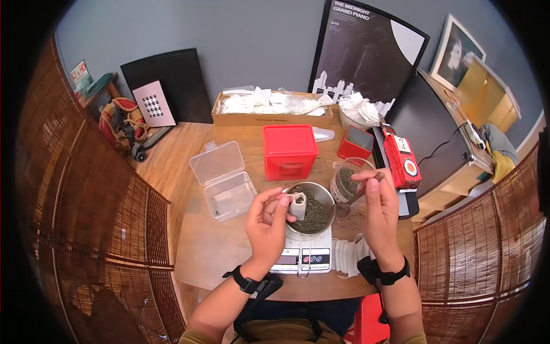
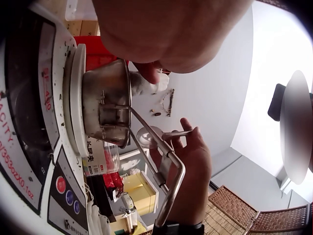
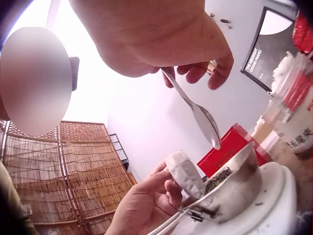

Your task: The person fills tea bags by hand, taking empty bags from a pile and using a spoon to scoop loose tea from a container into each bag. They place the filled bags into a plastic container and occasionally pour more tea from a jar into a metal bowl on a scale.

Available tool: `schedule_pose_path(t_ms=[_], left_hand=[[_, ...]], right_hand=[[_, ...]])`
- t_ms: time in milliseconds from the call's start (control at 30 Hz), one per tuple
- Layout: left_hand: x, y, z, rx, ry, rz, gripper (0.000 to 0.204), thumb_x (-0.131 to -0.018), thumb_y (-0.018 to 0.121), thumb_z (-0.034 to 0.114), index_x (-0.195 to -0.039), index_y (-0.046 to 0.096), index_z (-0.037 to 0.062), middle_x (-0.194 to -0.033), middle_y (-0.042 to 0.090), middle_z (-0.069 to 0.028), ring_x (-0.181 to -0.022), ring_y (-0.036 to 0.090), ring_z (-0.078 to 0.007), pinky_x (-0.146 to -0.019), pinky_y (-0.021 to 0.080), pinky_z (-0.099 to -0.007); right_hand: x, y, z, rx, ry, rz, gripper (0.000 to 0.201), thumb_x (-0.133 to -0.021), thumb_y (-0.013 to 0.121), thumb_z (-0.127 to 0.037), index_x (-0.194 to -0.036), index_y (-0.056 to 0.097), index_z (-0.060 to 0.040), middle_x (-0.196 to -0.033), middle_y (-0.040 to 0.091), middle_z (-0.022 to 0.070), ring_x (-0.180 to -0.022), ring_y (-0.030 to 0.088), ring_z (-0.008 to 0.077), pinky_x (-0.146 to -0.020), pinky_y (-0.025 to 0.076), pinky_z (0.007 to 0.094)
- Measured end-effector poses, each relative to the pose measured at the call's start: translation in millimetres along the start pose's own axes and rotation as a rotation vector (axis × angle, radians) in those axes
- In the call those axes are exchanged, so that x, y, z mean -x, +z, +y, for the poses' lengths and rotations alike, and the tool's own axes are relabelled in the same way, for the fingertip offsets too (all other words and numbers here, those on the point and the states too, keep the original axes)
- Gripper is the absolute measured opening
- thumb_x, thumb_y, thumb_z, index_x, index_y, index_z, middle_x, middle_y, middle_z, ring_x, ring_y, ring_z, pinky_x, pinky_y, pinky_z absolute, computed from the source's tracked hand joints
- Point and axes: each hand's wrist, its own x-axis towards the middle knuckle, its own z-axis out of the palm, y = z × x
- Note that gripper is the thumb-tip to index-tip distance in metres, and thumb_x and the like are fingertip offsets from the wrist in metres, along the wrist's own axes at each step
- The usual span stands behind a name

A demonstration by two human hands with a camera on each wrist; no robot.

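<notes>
My left hand point(image 1: 267, 225) pinches a small white filter bag point(image 1: 298, 208) at its mouth, over a steel pan point(image 2: 108, 81). Dried green leaves point(image 1: 312, 215) fill much of the pan, and some dark bits show in the bag's opening. The pan stands on a white kitchen scale point(image 1: 327, 244), its wire handle point(image 2: 177, 183) pointing toward me. In my right hand point(image 1: 382, 215) is a metal spoon point(image 3: 204, 123), gripped by its handle. The spoon's bowl hangs to the right of the pan in the head view, tilted downward.
Behind the pan stands a red tin point(image 1: 290, 150); an open clear plastic box point(image 1: 229, 195) lies left. A clear tub point(image 1: 334, 189) of leaves is right, near a red packet point(image 1: 401, 157). Empty white bags point(image 1: 347, 256) lie beside the scale. A cardboard box point(image 1: 272, 119) sits behind.
</notes>
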Motion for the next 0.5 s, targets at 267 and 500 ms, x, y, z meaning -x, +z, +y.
schedule_pose_path(t_ms=[267, 500], left_hand=[[0, 0, 0, -0.024, 0.068, 0.041, 0.024, -0.109, 0.065, 0.000, -0.132, 0.060, -0.0010, -0.118, 0.067, -0.0125, -0.105, 0.076, -0.0216, -0.074, 0.066, -0.0298], [0, -1, 0, -0.041, 0.103, 0.032, 0.023, -0.110, 0.063, -0.001, -0.132, 0.059, -0.0021, -0.118, 0.066, -0.0130, -0.108, 0.077, -0.0264, -0.075, 0.067, -0.0295]], right_hand=[[21, -9, 8, 0.205, -0.009, -0.164, 0.013, -0.102, 0.076, -0.005, -0.110, 0.078, 0.0040, -0.102, 0.078, 0.0151, -0.086, 0.075, 0.0219, -0.074, 0.059, 0.0327], [28, -14, 8, 0.347, -0.078, -0.196, 0.011, -0.100, 0.077, -0.003, -0.109, 0.079, 0.0036, -0.094, 0.078, 0.0137, -0.079, 0.076, 0.0218, -0.070, 0.060, 0.0306]])
